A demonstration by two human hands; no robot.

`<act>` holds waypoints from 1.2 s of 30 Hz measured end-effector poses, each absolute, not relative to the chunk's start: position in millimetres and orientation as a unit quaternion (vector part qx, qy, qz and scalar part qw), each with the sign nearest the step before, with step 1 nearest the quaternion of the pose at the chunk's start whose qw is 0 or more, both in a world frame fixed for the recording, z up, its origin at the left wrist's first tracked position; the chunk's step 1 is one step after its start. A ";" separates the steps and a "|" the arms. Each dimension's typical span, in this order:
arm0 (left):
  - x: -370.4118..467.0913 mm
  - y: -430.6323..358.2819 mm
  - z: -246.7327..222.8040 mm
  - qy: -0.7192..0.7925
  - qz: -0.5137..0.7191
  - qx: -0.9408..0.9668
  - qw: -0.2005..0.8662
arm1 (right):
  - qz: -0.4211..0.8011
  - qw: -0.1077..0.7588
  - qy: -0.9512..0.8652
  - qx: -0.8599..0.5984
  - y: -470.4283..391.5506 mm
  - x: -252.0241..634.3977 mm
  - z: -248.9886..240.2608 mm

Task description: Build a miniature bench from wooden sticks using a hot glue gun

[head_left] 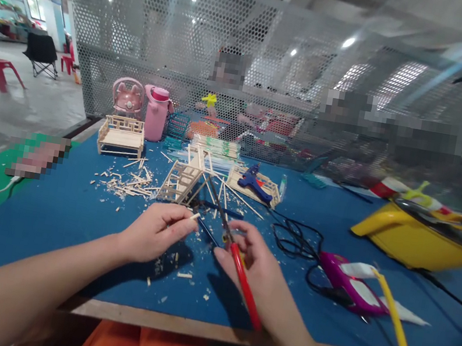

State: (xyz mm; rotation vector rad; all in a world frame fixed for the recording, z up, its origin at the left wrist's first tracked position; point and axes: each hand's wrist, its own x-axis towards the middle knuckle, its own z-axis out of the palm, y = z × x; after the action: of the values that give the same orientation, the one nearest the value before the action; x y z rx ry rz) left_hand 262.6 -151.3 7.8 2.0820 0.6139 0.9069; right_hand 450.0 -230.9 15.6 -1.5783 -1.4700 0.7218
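My left hand is closed, with a short pale wooden stick pinched between thumb and forefinger. My right hand grips red-handled scissors whose long blades are spread apart. The lower blade points towards the stick in my left hand; whether it touches cannot be seen. Just beyond my hands, a small frame built of wooden sticks leans on the blue mat. Loose stick pieces lie heaped to its left, and several offcuts are scattered below my hands.
A small wooden stick bed stands back left beside a pink bottle. A blue glue gun rests on another stick piece. Right are a purple-and-white device, its cables, and a yellow pan. A perforated metal screen stands behind.
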 end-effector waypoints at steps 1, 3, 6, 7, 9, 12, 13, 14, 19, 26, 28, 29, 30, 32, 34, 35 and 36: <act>263.4 -150.6 6.8 0.242 0.344 0.821 0.385 | 0.276 0.409 -0.572 -0.655 -231.0 462.1 15.2; 265.2 -149.5 4.0 0.242 0.313 0.830 0.393 | 0.185 0.346 -0.551 -0.736 -231.1 488.7 12.1; 267.6 -148.8 -1.0 0.246 0.277 0.833 0.412 | 0.024 0.172 -0.528 -0.831 -230.4 523.8 5.6; 268.2 -148.5 -2.5 0.251 0.272 0.830 0.418 | 0.000 0.118 -0.526 -0.842 -230.0 531.8 4.4; 269.1 -147.5 -4.9 0.270 0.275 0.818 0.427 | -0.020 0.034 -0.537 -0.843 -229.1 539.8 5.1; 270.3 -144.6 -7.9 0.302 0.297 0.794 0.436 | -0.065 0.035 -0.567 -0.820 -226.2 529.6 15.9; 270.8 -143.3 -9.0 0.308 0.304 0.789 0.436 | -0.078 0.077 -0.579 -0.808 -223.8 520.6 21.2; 271.4 -142.0 -10.2 0.311 0.308 0.786 0.436 | -0.070 0.142 -0.594 -0.789 -220.1 509.4 26.6; 272.1 -136.5 -14.7 0.309 0.325 0.782 0.433 | 0.278 0.303 -0.690 -0.596 -181.9 449.9 40.0; 267.6 -130.5 -12.6 0.351 0.359 0.771 0.391 | 0.340 0.359 -0.696 -0.521 -145.3 432.0 30.7; 268.0 -130.5 -13.3 0.349 0.365 0.777 0.377 | 0.357 0.368 -0.699 -0.497 -145.2 433.1 29.8; 268.4 -130.8 -13.6 0.346 0.368 0.780 0.369 | 0.369 0.368 -0.702 -0.485 -145.7 433.2 29.7; 268.6 -131.1 -13.5 0.344 0.368 0.784 0.363 | 0.378 0.368 -0.704 -0.475 -146.2 433.1 29.6; 267.5 -130.8 -11.6 0.342 0.357 0.794 0.355 | 0.381 0.379 -0.703 -0.467 -146.1 432.3 28.2; 262.7 -127.6 -7.1 0.348 0.353 0.801 0.335 | 0.369 0.413 -0.681 -0.479 -143.7 431.6 23.9; 259.0 -124.4 -4.5 0.363 0.371 0.794 0.316 | 0.370 0.433 -0.661 -0.488 -141.6 431.7 20.7; 254.7 -120.0 -2.3 0.383 0.405 0.777 0.292 | 0.378 0.453 -0.637 -0.495 -139.1 432.0 16.8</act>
State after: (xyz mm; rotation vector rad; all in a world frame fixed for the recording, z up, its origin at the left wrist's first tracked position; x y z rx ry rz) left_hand 254.7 -120.0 -2.3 2.0715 1.0212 1.0809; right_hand 432.0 -139.1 16.8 -1.2232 -1.5734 0.9345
